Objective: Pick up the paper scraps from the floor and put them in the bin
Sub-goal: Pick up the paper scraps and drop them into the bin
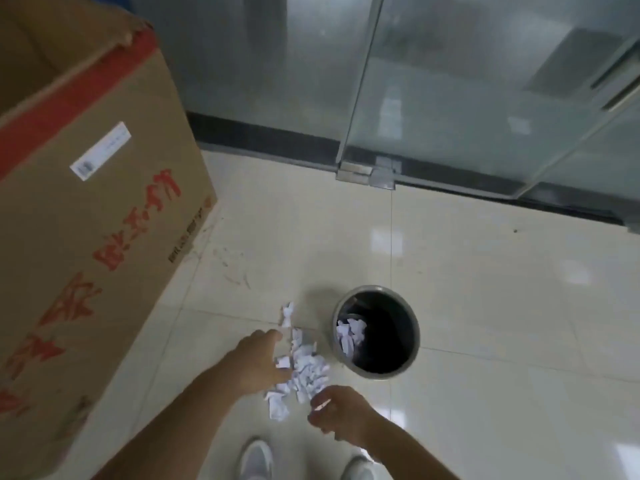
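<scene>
Hands on paper scraps [304, 370] beside bin [414, 336]: left hand [258, 360] spread open, right hand [341, 412] curled, grip unclear

White crumpled paper scraps [302, 368] heaped on floor just beside round dark bin [377, 332]; some scraps inside.

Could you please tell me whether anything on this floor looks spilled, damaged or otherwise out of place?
Yes: a pile of white paper scraps is strewn on the floor tiles just left of the bin, between the left hand and right hand. Dark scuff marks streak the tile near the cardboard box.
</scene>
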{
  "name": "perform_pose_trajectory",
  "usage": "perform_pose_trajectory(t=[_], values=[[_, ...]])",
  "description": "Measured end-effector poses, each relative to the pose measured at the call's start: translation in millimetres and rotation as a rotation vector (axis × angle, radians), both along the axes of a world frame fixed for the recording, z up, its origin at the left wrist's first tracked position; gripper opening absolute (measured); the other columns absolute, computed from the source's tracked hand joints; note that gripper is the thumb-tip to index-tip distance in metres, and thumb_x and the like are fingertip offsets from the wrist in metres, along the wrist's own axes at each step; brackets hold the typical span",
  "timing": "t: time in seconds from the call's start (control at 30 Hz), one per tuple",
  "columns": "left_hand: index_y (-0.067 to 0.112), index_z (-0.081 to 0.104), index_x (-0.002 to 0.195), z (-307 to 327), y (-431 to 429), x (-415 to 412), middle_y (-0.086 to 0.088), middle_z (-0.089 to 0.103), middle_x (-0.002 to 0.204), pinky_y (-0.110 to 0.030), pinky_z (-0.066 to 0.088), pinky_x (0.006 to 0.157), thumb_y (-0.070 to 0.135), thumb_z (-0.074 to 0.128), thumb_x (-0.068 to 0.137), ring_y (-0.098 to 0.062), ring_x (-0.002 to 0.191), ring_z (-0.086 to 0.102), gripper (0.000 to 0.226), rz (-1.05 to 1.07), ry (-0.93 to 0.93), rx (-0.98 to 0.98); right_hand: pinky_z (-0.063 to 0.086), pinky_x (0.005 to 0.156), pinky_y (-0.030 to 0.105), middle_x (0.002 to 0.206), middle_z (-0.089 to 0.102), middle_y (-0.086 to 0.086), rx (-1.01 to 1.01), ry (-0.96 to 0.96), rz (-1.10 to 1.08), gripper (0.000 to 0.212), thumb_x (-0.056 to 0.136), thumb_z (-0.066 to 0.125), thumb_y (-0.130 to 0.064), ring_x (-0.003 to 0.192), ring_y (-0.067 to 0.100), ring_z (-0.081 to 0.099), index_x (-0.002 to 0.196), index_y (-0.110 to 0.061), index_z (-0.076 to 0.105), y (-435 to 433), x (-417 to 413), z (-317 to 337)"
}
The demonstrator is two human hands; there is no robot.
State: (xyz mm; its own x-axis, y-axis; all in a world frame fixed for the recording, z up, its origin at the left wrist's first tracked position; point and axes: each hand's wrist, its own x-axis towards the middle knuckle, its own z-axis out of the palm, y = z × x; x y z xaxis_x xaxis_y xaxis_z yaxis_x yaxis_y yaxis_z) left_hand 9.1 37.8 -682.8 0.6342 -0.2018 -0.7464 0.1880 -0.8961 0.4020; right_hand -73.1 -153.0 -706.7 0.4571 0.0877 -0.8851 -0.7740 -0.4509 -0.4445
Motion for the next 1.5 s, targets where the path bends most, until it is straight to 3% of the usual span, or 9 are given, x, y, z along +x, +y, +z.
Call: perform_pose_trajectory(t=[0.13, 0.27, 0.47, 0.63, 0.8, 0.9, 1.07, 1.33, 1.5], values=[[0.024, 0.033, 0.148, -147, 15, -27, -0.004, 0.043, 0.140, -0.033, 0.044, 0.100, 0.051, 0.074, 0.066, -0.021, 0.127, 0.045, 0.096, -0.072, 0.063, 0.052, 0.045, 0.083, 0.023, 0.113, 0.057, 0.003, -0.172, -0.046, 0.043, 0.058, 0.071, 0.077, -0.035, 0.100, 0.017, 0.056, 0.123, -0.022, 0.055, -5, -17, -150], [0.028, 0.018, 0.154, -278, 27, -35, -0.003, 0.028, 0.152, -0.038, 0.045, 0.101, 0.046, 0.081, 0.063, -0.026, 0.133, 0.036, 0.112, -0.249, 0.037, 0.158, 0.042, 0.103, 0.037, 0.140, 0.034, 0.008, -0.377, -0.180, 0.150, 0.093, 0.064, 0.082, -0.037, 0.130, 0.027, 0.035, 0.142, -0.025, 0.033, -13, -12, -276], [0.039, -0.018, 0.152, -420, 14, -30, -0.005, -0.028, 0.163, -0.062, 0.033, 0.108, 0.040, 0.087, 0.066, -0.043, 0.150, -0.005, 0.136, -0.567, -0.142, 0.330, 0.041, 0.106, 0.053, 0.158, 0.004, 0.011, -0.521, -0.284, 0.378, 0.129, 0.056, 0.089, -0.044, 0.142, 0.034, 0.017, 0.149, -0.037, 0.000, -11, 9, -406], [0.044, -0.024, 0.147, -480, -6, -31, -0.009, -0.031, 0.161, -0.050, 0.048, 0.099, 0.042, 0.089, 0.061, -0.043, 0.143, 0.020, 0.142, -0.587, -0.258, 0.255, 0.039, 0.106, 0.055, 0.161, -0.016, 0.007, -0.614, -0.373, 0.418, 0.142, 0.053, 0.090, -0.050, 0.147, 0.037, 0.009, 0.145, -0.043, -0.018, -6, 13, -463], [0.046, -0.004, 0.151, -516, -14, -38, -0.016, 0.006, 0.161, -0.042, 0.050, 0.100, 0.029, 0.089, 0.064, -0.038, 0.131, 0.044, 0.128, -0.445, -0.232, 0.133, 0.044, 0.102, 0.052, 0.160, -0.005, 0.008, -0.608, -0.379, 0.355, 0.135, 0.055, 0.090, -0.046, 0.142, 0.037, 0.020, 0.145, -0.045, -0.012, -2, 12, -480], [0.031, 0.026, 0.151, -522, -23, -33, -0.015, 0.036, 0.142, -0.034, 0.055, 0.079, 0.015, 0.069, 0.080, -0.028, 0.097, 0.059, 0.084, -0.332, -0.265, 0.006, 0.049, 0.098, 0.045, 0.149, 0.013, 0.005, -0.594, -0.424, 0.291, 0.110, 0.067, 0.085, -0.031, 0.132, 0.031, 0.031, 0.143, -0.046, 0.007, 1, 17, -490], [0.037, 0.050, 0.104, -529, -37, -30, 0.004, 0.059, 0.101, -0.029, 0.053, 0.074, 0.033, 0.066, 0.076, -0.007, 0.082, 0.058, 0.032, -0.083, -0.206, -0.305, 0.049, 0.097, 0.035, 0.128, 0.039, 0.011, -0.401, -0.422, 0.136, 0.062, 0.078, 0.068, -0.012, 0.106, 0.031, 0.057, 0.133, -0.027, 0.043, 1, 24, -498], [0.065, 0.045, 0.092, -480, -5, -16, 0.004, 0.059, 0.088, -0.025, 0.047, 0.065, 0.038, 0.073, 0.059, -0.007, 0.078, 0.060, 0.050, -0.014, -0.335, -0.347, 0.046, 0.084, 0.020, 0.114, 0.042, 0.002, -0.245, -0.566, 0.072, 0.045, 0.072, 0.071, -0.004, 0.083, 0.014, 0.052, 0.108, -0.025, 0.053, 17, 45, -443], [0.031, 0.054, 0.096, -388, 14, 27, 0.005, 0.055, 0.089, -0.020, 0.042, 0.062, 0.034, 0.073, 0.059, -0.011, 0.074, 0.056, 0.042, -0.082, -0.490, -0.271, 0.052, 0.084, 0.028, 0.114, 0.040, -0.001, -0.194, -0.750, 0.052, 0.045, 0.075, 0.072, -0.005, 0.088, 0.018, 0.057, 0.104, -0.030, 0.048, 35, 82, -367]])
